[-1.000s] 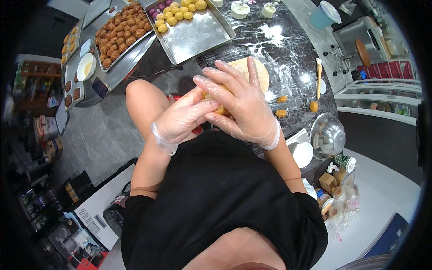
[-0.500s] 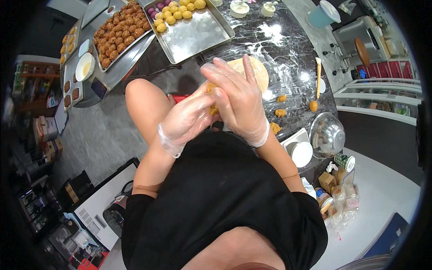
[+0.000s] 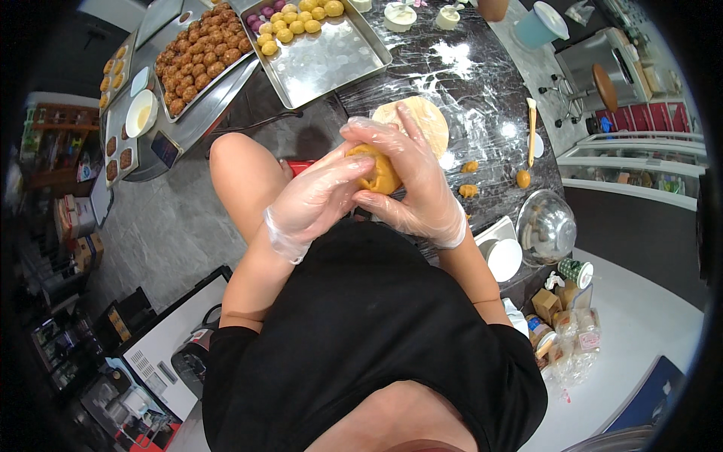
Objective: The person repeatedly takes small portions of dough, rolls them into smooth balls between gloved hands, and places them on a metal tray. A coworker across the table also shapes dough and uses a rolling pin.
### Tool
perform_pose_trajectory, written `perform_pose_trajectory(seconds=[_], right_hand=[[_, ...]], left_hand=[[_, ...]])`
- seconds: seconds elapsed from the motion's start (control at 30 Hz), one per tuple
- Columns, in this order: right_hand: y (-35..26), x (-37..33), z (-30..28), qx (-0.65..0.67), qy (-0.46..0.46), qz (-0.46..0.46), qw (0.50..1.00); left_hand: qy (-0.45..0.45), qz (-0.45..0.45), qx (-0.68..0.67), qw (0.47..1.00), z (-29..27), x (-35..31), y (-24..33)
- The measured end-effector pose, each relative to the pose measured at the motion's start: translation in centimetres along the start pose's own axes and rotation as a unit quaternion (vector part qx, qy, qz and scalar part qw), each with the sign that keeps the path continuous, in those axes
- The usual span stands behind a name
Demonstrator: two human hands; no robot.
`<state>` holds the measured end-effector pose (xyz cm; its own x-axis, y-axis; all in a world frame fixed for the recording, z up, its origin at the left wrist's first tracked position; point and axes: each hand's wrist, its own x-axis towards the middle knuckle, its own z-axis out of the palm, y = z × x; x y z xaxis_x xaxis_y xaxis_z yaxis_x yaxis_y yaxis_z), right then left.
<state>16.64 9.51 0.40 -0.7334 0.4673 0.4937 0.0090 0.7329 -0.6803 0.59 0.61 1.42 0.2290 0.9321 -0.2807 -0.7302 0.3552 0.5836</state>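
Both my hands wear thin clear plastic gloves and meet in front of my chest. Between them sits a yellow-brown ball of dough (image 3: 379,172). My left hand (image 3: 316,197) cups it from the left, and my right hand (image 3: 410,177) wraps over it from the right and above. Just beyond my hands a flat round sheet of pale dough (image 3: 425,120) lies on the dark marble counter (image 3: 482,83), which is covered with clear film. Three small dough lumps (image 3: 468,190) rest to the right of my right hand.
A metal tray (image 3: 331,60) with yellow and purple balls stands at the far edge, with a tray of brown baked pastries (image 3: 199,64) to its left. A wooden-handled brush (image 3: 531,132), a glass bowl (image 3: 546,226), white cups (image 3: 503,258) and packets (image 3: 561,331) lie right.
My hands have lifted slightly and turned around the dough ball, which now shows more between my fingers. Nothing on the counter has moved.
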Motion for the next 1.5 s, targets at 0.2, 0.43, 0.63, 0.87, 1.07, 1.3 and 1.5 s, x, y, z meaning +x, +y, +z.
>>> perform_pose_trajectory(seconds=[0.2,0.43,0.63,0.87,1.07,1.3,1.5], right_hand=[[-1.7,1.4,-0.5,-0.166,-0.032,-0.013,0.986],[-0.2,0.0,1.8,0.011,0.135,-0.004,0.991],[-0.2,0.5,0.7,0.009,0.088,0.025,0.996],[0.0,0.2,0.8,-0.041,0.157,0.018,0.987],[0.5,0.6,1.2,-0.059,0.156,-0.023,0.986],[1.4,1.0,1.5,-0.136,0.168,-0.027,0.976],[1.1,1.1,2.5,-0.031,0.227,-0.008,0.973]], left_hand=[[0.011,0.027,0.010,1.000,-0.7,-0.3,-0.5],[-0.063,0.066,-0.157,0.983,1.0,0.3,0.0],[0.005,0.065,0.003,0.998,0.6,0.5,-0.7],[0.031,0.113,0.016,0.993,2.3,1.1,-0.7],[-0.026,0.078,-0.047,0.996,0.8,1.5,-0.2],[0.075,0.136,0.030,0.987,2.6,2.5,-0.9],[0.054,0.165,0.032,0.984,2.3,2.6,-2.2]])
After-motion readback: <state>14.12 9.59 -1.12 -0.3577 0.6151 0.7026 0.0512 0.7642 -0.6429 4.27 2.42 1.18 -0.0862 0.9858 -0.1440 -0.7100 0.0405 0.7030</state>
